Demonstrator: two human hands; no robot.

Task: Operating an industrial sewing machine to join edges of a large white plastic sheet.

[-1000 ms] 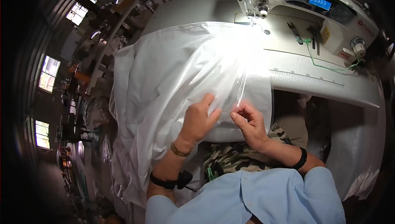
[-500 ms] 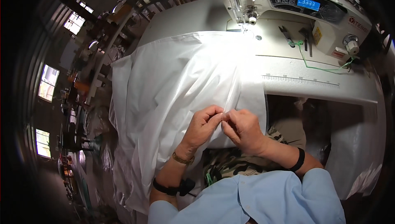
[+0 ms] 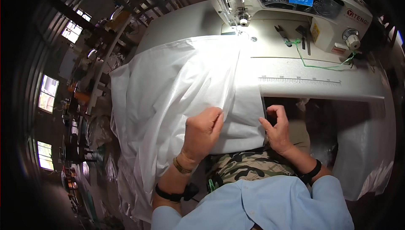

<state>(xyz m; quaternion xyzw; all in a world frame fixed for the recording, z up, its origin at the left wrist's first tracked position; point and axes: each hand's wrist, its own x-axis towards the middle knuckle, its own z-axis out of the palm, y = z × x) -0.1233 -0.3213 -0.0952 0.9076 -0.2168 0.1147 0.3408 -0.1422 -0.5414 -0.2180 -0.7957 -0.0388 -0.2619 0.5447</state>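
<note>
White sheet draped over the table's front edge, left hand closed on a fold

The white sheet (image 3: pixel 177 90) spreads from under the sewing machine (image 3: pixel 291 8) across the sewing table (image 3: pixel 177 25) and down over its front edge toward the lap. The left hand (image 3: pixel 203 131) is balled tight on a fold near the sheet's right side. The right hand (image 3: pixel 278 131) shows thumb and forefinger spread, a gap between them, just by the sheet's right edge and nearer the body than the table's front edge.

Open room runs along that front edge, right of the sheet, by the ruled scale (image 3: pixel 299 80). Farther back, the snips (image 3: pixel 283 36) and green thread (image 3: pixel 301 55) take up the space before the machine's pillar.

Glare washes out the cloth near the needle. The left fingertips are hidden; whether the right thumb touches the sheet cannot be told. The sheet's lower left folds blur into shadow, and the picture's top edge crops the machine.
</note>
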